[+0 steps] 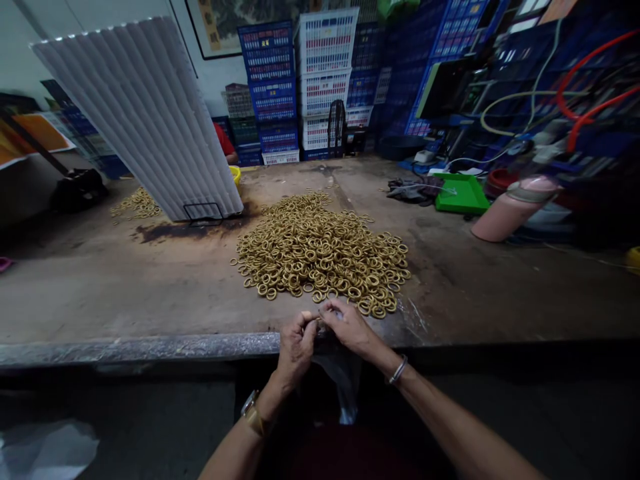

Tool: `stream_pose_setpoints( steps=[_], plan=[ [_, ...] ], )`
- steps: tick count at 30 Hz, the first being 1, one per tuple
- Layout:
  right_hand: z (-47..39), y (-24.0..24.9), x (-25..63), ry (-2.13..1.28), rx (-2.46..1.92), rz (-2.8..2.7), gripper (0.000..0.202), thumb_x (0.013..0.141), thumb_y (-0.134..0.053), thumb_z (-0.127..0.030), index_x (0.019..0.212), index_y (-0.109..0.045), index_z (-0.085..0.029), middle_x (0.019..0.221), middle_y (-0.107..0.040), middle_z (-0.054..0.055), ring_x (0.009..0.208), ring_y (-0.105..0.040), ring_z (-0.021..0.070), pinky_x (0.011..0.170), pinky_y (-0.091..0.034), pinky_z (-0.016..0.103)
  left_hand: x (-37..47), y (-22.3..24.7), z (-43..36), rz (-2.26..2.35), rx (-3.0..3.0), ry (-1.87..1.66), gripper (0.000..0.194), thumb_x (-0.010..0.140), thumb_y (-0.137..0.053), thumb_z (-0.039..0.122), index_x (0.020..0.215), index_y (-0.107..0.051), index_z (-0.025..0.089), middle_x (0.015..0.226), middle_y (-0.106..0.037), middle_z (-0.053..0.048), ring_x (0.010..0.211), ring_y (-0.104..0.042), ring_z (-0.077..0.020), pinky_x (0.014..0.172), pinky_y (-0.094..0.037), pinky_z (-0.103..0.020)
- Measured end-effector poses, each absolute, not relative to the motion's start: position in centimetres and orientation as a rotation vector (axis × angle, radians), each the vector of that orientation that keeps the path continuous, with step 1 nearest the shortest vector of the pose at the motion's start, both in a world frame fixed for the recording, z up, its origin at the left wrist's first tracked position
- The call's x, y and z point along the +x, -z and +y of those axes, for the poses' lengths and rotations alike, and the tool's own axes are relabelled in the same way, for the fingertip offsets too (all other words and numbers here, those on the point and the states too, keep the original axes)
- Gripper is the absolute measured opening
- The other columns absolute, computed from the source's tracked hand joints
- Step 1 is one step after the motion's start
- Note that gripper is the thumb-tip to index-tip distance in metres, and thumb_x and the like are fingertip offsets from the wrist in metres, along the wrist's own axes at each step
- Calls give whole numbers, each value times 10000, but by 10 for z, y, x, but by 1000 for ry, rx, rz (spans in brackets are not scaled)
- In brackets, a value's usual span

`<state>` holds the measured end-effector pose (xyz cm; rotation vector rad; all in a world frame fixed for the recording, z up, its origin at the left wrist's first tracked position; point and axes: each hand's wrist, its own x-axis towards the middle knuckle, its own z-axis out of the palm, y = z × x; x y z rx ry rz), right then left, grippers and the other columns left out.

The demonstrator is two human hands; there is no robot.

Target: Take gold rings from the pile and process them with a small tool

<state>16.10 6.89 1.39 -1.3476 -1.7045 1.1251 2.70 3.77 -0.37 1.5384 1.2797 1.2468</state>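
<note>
A broad heap of gold-coloured metal rings (pixel 320 250) lies on the worktable in front of me. Just short of the heap, over the table's front edge, my left hand (pixel 296 343) is closed in a pinch, with a bit of a gold-coloured ring showing at its fingertips. My right hand (pixel 350 325) meets it there, thumb and fingers pressed together; what they grip is mostly hidden by the fingers. Below both hands a clear plastic bag (pixel 343 383) hangs at my lap.
On the worktable (pixel 125 293) a white corrugated panel (pixel 145 113) stands in a wire holder, with more rings behind it. To the right are a green tray (pixel 461 193) and a pink bottle (pixel 515 208). Stacked crates (pixel 325 80) line the back; a person's red sleeve shows behind the panel.
</note>
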Motion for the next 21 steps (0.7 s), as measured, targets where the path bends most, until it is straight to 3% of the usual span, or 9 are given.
stream_pose_setpoints(
  steps=[4, 10, 15, 21],
  plan=[
    [68, -10, 156, -1031, -1326, -1778, 234, 757, -460, -350, 642, -543, -164, 579, -510, -22, 556, -440, 92, 532, -347, 202, 30, -8, 35, 1217, 1303, -1233, 150, 772, -509, 263, 731, -593, 146, 601, -535, 23, 549, -460, -89, 536, -363, -196],
    [69, -1, 152, -1379, -1314, -1502, 276, 765, -426, -384, 591, -467, -174, 467, -457, -47, 381, -355, 57, 374, -272, 179, 24, -11, 31, 1118, 1014, -1059, 272, 756, -535, 401, 675, -534, 142, 536, -469, 46, 409, -345, -37, 400, -254, -165],
    [66, -5, 151, -1550, -1239, -1363, 272, 744, -459, -421, 631, -479, -173, 464, -479, -52, 337, -338, 44, 328, -242, 169, 24, -12, 28, 983, 868, -1045, 329, 727, -549, 477, 715, -518, 150, 574, -476, 44, 392, -338, -28, 354, -199, -154],
    [66, -10, 152, -1512, -1285, -1355, 256, 751, -430, -385, 613, -472, -173, 459, -464, -55, 324, -318, 43, 323, -229, 172, 25, -15, 24, 937, 839, -1075, 310, 740, -548, 460, 738, -488, 156, 604, -491, 38, 397, -342, -24, 352, -205, -147]
  ],
)
